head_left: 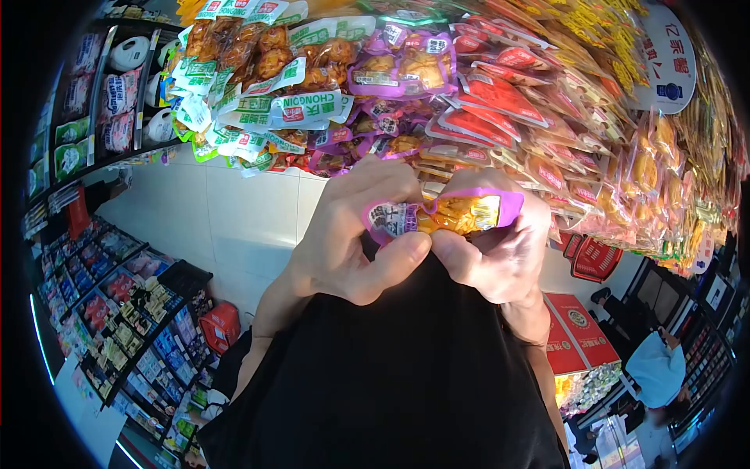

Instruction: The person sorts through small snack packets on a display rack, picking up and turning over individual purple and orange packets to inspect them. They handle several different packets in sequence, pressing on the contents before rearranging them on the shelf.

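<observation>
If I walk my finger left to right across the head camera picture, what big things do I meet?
First red basket → left hand → purple-edged snack pack → right hand → second red basket → person in a light blue top.

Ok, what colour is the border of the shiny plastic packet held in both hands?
The border of the packet is purple, best seen in the head view.

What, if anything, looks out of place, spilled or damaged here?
The purple-edged packet is pinched and creased at its middle, between the left hand and right hand; whether it is torn, I cannot tell. No spill shows.
</observation>
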Available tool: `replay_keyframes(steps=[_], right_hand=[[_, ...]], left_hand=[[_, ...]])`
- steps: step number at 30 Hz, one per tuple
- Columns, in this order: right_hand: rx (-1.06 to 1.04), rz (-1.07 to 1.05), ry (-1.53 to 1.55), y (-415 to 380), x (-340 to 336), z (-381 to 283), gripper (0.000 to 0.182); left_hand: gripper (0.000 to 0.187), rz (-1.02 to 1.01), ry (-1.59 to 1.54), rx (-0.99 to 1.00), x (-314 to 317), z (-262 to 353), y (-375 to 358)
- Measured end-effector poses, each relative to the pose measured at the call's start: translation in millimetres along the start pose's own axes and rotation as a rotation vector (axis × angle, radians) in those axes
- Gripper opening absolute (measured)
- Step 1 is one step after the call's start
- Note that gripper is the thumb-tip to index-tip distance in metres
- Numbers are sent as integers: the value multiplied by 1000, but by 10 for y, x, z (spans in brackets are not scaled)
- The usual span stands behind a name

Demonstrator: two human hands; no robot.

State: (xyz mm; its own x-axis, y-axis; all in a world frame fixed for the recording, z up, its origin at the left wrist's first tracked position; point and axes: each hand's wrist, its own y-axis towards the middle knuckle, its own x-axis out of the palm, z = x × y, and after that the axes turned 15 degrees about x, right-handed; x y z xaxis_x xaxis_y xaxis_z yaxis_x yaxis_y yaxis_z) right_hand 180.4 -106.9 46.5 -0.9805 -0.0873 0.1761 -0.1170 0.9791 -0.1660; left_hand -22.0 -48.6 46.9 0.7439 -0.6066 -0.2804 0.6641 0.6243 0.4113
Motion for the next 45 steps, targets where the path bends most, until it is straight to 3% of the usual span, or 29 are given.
replay_keyframes(steps=[13,15,18,22,24,27,29,32,33,40,45], right_hand=[[38,15,-2,104,19,28,28],[94,30,28,93,38,10,28],[188,43,87,93,55,5,27],[252,14,85,111,21,27,25],[290,-19,105,152,-62,85,24],[398,-52,-39,216,-201,73,25],[-29,48,-773,259,-232,149,29],[-197,124,-951,336,-182,258,39],[-286,180,-1062,355,-158,260,42],[-385,204,-1233,568,45,437,34],[-386,200,-1333,714,47,666,26]], left_hand=[[29,186,-20,-18,104,-71,-4],[28,319,-63,-61,161,-85,-27],[26,177,-56,-141,67,-95,-35],[23,261,-115,-185,133,-125,-108],[27,231,-251,-384,127,-129,-151],[32,109,-129,-477,161,-320,-254],[30,74,17,-410,180,-385,-283],[21,166,462,-340,247,-464,-296],[21,169,462,-338,246,-494,-311],[27,293,681,-164,137,-603,-280],[26,219,650,-188,47,-541,-234]])
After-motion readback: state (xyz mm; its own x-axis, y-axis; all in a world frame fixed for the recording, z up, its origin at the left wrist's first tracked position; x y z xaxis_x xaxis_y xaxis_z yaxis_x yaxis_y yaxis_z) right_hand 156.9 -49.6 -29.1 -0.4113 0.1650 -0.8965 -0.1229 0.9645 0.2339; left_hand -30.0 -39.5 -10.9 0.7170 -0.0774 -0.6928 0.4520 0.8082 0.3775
